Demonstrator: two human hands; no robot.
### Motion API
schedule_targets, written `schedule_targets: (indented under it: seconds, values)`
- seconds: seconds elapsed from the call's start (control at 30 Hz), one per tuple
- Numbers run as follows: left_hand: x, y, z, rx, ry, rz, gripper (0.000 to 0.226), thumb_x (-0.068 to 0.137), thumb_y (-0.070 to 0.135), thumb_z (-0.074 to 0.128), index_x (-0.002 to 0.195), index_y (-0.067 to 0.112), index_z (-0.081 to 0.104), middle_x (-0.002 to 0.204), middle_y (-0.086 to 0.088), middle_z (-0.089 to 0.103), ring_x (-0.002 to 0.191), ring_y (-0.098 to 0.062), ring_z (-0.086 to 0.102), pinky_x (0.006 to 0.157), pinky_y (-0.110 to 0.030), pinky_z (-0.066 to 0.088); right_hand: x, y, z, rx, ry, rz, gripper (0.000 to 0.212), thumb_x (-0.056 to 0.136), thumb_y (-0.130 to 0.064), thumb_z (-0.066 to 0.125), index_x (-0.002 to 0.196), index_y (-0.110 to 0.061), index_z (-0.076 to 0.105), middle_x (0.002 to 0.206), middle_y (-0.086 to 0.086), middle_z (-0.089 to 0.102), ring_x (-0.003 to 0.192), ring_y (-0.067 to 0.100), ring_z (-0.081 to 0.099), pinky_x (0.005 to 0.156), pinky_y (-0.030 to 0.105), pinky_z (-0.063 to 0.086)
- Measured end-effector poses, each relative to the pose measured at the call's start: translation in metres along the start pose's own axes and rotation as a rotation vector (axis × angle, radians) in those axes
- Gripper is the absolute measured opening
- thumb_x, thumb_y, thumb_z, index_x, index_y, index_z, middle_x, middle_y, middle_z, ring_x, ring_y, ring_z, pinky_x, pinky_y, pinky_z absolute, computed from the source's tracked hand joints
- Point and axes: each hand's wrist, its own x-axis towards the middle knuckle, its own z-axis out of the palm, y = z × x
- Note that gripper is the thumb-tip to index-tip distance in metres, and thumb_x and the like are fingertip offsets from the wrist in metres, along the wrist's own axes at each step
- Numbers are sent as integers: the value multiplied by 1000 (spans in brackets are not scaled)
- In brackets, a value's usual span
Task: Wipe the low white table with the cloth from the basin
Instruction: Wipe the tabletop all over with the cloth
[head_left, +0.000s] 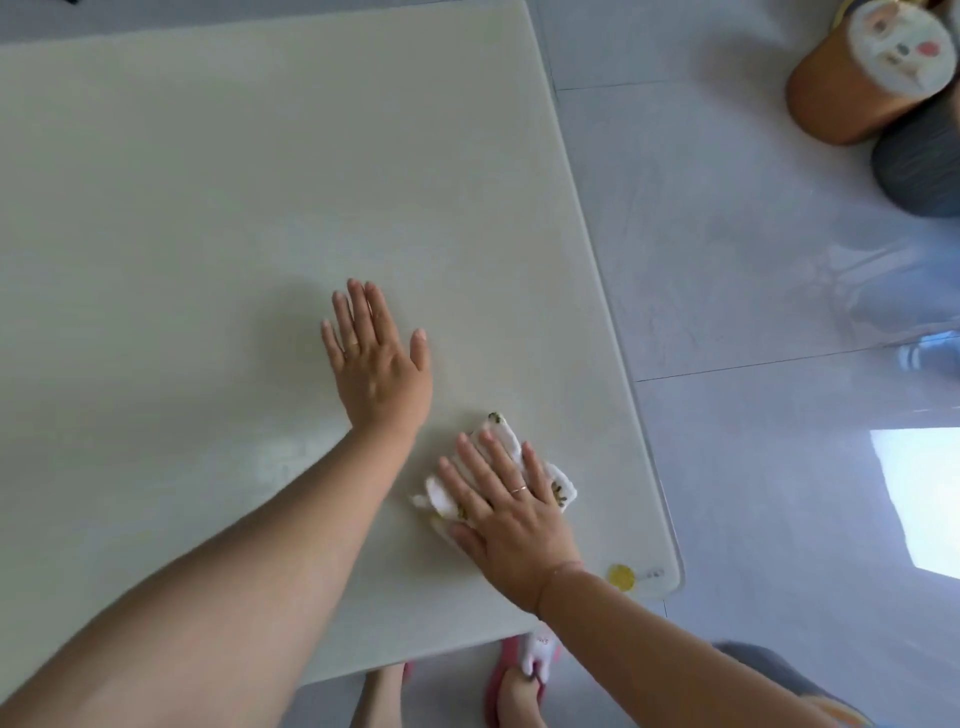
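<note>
Pressing cloth flat, right hand, left hand splayed on table (sticker unreadable)

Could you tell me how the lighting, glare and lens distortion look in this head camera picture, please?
Head view: soft, even light; the left hand casts a faint shadow on the white table; a bright patch of light glares on the glossy floor; the wide lens bows the table's right edge; the stools at top right look slightly soft; the right hand on the cloth is sharp.
</note>
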Motion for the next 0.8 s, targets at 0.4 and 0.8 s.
schedule_targets:
  seconds: [0.4, 0.8]
  values:
    - [-116, 4, 35, 22, -30, 107, 69, 93, 43, 27, 149, 4, 22, 157, -13, 19, 146, -29, 16, 119, -46, 12, -86, 10, 15, 109, 46, 397, 57, 95, -46, 28, 148, -26, 26, 156, 2, 18, 146, 22, 7, 115, 51, 5]
    - [-116, 5, 36, 35, -18, 102, 68, 93, 41, 26, 148, 2, 21, 157, -16, 20, 145, -31, 16, 118, -47, 12, -90, 31, 7, 93, 34, 398, 56, 95, -46, 26, 147, -26, 28, 156, 2, 18, 145, 28, 14, 113, 54, 4]
